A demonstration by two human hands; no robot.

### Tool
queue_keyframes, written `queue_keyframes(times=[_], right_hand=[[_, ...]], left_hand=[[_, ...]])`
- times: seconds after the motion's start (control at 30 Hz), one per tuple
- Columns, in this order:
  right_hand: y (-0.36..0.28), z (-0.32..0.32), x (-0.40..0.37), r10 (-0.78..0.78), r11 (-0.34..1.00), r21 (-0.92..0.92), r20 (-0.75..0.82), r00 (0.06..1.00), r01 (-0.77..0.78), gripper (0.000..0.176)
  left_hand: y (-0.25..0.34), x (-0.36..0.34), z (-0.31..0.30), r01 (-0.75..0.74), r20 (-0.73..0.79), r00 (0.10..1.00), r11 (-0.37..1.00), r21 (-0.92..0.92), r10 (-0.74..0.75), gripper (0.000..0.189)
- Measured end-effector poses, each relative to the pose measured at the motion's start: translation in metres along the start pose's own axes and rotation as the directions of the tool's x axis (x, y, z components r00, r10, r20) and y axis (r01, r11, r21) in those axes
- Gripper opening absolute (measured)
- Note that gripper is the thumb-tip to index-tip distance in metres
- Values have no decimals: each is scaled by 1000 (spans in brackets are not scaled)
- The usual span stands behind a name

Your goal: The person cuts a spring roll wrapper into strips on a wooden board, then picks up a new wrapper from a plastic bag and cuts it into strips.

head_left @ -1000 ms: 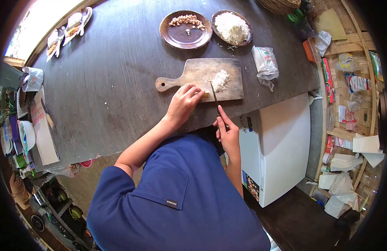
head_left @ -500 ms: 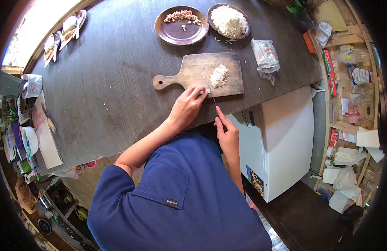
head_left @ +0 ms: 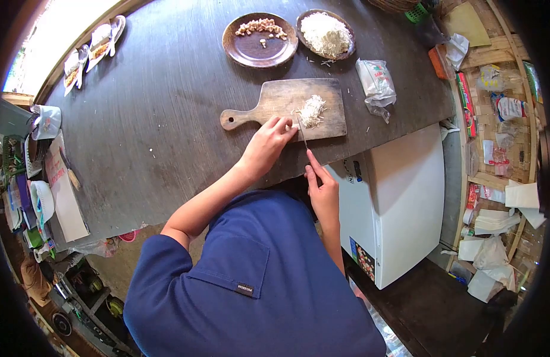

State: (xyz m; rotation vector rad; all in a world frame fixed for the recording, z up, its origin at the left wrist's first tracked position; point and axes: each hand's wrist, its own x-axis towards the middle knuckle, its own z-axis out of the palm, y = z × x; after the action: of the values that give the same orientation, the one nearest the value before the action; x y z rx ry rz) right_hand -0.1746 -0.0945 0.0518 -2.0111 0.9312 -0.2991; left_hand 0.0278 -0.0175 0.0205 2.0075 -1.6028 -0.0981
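A wooden cutting board (head_left: 275,98) with a handle lies on the dark table. On it sits a small heap of thin white shreds (head_left: 312,111). My left hand (head_left: 271,141) is closed at the board's near edge, its fingertips pinching a small white piece (head_left: 294,126) that they mostly cover. My right hand (head_left: 323,187) grips a knife (head_left: 304,138), its thin blade resting at the board beside my left fingertips. Behind the board stand a brown plate (head_left: 242,52) with small brownish chunks (head_left: 261,27) and a second plate (head_left: 303,40) heaped with white shreds (head_left: 326,33).
A white plastic packet (head_left: 376,83) lies right of the board. A white refrigerator (head_left: 409,202) stands against the table's near right edge. Two plates with spoons (head_left: 103,40) are at the far left. A wall rack (head_left: 501,137) with packets is at the right.
The view has shifted slightly, so the board and plates appear a little lower. The knife blade has tilted a little; both hands keep nearly the same place and grip.
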Motion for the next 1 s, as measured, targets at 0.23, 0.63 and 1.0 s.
queue_keyframes(times=[0.23,0.63,1.0], right_hand=[[-8,-3,-10,52,997,-52,6,999,-52,39],[-9,-2,10,32,999,-7,-5,999,-32,38],[-16,-10,-13,54,989,-137,-13,998,-55,38]], left_hand=[[2,-1,3,-22,3,1000,996,82,21,49],[17,-19,23,-12,-17,1000,948,319,18,62],[19,-26,37,38,-88,996,953,301,-12,61]])
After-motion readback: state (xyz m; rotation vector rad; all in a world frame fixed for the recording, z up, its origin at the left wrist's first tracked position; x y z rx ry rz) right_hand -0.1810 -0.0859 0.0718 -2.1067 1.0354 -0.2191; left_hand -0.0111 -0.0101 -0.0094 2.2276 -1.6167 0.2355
